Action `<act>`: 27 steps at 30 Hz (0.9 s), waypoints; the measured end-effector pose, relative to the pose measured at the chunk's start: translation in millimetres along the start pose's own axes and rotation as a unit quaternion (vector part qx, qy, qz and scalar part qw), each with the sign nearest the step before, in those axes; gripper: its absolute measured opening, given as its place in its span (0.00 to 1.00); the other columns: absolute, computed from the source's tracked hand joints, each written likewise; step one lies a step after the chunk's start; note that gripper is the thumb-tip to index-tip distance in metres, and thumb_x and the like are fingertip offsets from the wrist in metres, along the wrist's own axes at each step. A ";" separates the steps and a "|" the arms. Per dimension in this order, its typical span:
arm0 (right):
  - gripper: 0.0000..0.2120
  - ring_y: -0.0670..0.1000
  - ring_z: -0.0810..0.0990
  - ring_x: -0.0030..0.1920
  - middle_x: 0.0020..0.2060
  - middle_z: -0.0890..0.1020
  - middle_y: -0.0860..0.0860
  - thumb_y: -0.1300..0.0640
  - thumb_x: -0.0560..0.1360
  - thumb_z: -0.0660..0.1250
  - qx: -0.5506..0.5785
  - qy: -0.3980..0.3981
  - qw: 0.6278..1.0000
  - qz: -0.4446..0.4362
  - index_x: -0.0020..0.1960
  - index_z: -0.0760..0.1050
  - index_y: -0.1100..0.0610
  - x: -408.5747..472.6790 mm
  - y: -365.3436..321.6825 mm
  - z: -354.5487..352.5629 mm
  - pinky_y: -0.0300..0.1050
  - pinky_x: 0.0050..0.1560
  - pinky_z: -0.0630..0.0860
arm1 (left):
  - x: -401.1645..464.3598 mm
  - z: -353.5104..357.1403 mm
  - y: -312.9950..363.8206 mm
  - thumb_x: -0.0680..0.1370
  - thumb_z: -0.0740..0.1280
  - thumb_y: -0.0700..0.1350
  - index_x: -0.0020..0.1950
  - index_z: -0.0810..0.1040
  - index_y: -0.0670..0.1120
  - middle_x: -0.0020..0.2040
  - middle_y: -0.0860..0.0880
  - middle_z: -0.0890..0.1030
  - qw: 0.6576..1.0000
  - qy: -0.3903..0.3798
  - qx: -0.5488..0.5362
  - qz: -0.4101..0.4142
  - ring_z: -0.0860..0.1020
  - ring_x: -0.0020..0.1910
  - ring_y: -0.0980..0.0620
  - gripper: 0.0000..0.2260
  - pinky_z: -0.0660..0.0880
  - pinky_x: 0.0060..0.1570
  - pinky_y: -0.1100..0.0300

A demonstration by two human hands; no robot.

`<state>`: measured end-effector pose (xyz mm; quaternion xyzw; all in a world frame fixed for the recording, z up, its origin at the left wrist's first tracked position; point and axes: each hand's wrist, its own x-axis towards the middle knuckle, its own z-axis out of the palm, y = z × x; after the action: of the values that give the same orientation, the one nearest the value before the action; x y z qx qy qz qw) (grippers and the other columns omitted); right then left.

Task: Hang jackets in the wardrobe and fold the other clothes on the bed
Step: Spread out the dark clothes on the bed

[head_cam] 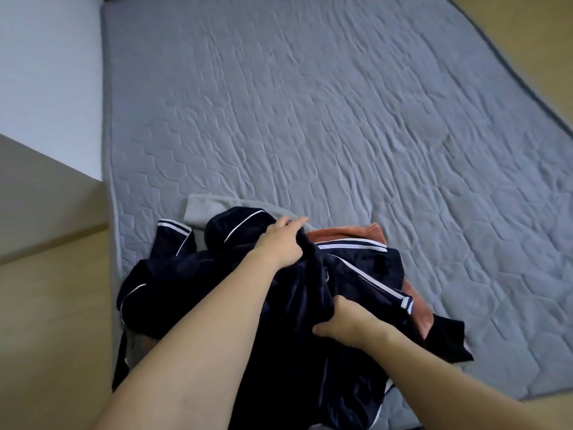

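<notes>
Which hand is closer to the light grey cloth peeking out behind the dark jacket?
Left. The left hand grips the navy jacket right beside the grey cloth, fingertips reaching its edge. The right hand holds the jacket lower down, well away from it.

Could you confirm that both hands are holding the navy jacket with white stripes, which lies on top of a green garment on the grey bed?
Not quite: the head view shows the garment beneath the navy jacket is orange, not green. The rest holds: the left hand and right hand both hold the jacket on the grey bed.

Home bedroom, grey quilted mattress (310, 103) filling the corner, white wall (46, 72), wood-look floor (55, 305)
</notes>
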<state>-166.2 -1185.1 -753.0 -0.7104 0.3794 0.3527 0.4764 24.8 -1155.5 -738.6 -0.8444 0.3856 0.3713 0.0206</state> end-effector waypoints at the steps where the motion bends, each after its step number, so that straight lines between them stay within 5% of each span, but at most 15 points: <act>1: 0.28 0.54 0.77 0.57 0.58 0.77 0.53 0.46 0.69 0.72 -0.017 -0.008 1.000 0.004 0.62 0.69 0.59 9.7 3.5 8.2 0.43 0.54 0.74 | 13.1 10.9 3.8 0.73 0.58 0.38 0.77 0.56 0.60 0.78 0.48 0.53 1.000 -0.019 0.012 0.006 0.56 0.75 0.42 0.35 0.59 0.72 0.47; 4: 0.18 0.54 0.79 0.54 0.53 0.79 0.52 0.50 0.70 0.69 -0.056 -0.045 0.997 0.009 0.55 0.73 0.57 29.1 12.1 25.6 0.42 0.50 0.76 | 38.1 35.0 4.0 0.75 0.60 0.40 0.77 0.58 0.59 0.80 0.50 0.44 0.982 -0.077 0.168 0.029 0.45 0.78 0.45 0.32 0.46 0.76 0.43; 7: 0.12 0.53 0.80 0.52 0.50 0.80 0.51 0.49 0.69 0.67 -0.044 -0.064 0.997 0.014 0.50 0.74 0.53 31.5 15.7 26.8 0.40 0.48 0.76 | 39.8 42.5 -9.7 0.77 0.63 0.48 0.74 0.67 0.54 0.79 0.51 0.53 0.940 -0.074 0.332 0.020 0.47 0.78 0.43 0.24 0.42 0.74 0.39; 12: 0.17 0.54 0.78 0.53 0.51 0.79 0.54 0.43 0.67 0.67 -0.003 -0.032 0.999 0.008 0.49 0.78 0.54 3.8 8.5 0.6 0.44 0.54 0.77 | -2.2 24.3 -35.2 0.78 0.61 0.53 0.63 0.79 0.49 0.71 0.49 0.67 0.904 -0.020 0.425 0.039 0.59 0.74 0.44 0.17 0.41 0.75 0.40; 21: 0.07 0.48 0.78 0.40 0.36 0.79 0.46 0.50 0.71 0.67 -0.024 -0.021 0.997 -0.068 0.37 0.74 0.52 -84.8 -37.3 -58.5 0.39 0.37 0.69 | -112.7 -34.9 -24.4 0.78 0.60 0.52 0.60 0.79 0.47 0.58 0.47 0.76 0.924 0.064 0.372 -0.057 0.73 0.59 0.45 0.15 0.63 0.64 0.48; 27: 0.13 0.52 0.77 0.50 0.49 0.79 0.50 0.49 0.72 0.66 -0.100 -0.036 0.990 -0.093 0.54 0.76 0.53 -165.1 -51.6 -91.3 0.40 0.50 0.69 | -202.7 -69.6 8.2 0.77 0.63 0.46 0.56 0.80 0.49 0.59 0.48 0.72 0.946 0.225 0.199 -0.125 0.72 0.57 0.44 0.11 0.67 0.56 0.51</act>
<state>-184.7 -1224.6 -562.3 -0.7734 0.2570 0.3684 0.4472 -24.7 -1054.6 -555.8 -0.9260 0.3379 0.0820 0.1474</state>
